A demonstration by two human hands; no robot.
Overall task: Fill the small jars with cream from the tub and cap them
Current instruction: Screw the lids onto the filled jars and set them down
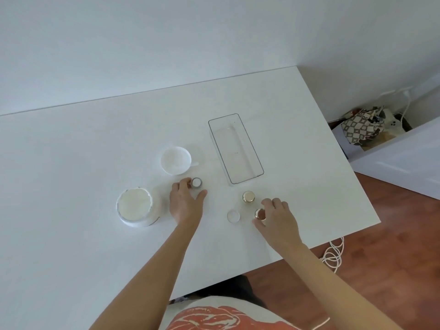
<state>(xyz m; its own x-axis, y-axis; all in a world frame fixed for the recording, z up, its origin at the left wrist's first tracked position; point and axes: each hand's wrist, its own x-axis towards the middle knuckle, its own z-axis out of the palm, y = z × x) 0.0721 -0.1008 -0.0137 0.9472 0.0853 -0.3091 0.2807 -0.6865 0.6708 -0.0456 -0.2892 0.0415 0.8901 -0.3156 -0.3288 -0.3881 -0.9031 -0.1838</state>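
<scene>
A white table [95, 163] stands against a pale wall. The left hand [187, 202] steadies an open small jar [196, 182] with its fingertips, thumb spread wide. The right hand [277, 216] pinches a gold cap [259, 214]. Just beside it stand a capped jar [248, 196] and a clear disc [233, 216]. The cream tub [135, 207] lies left of the left hand; a white cup [176, 160] and a clear tray [235, 148] sit beyond. A tilted cap might cross-thread, and a loose hold could tip the open jar. How full that jar is remains unclear, and the object in the cup is hard to make out.
</scene>
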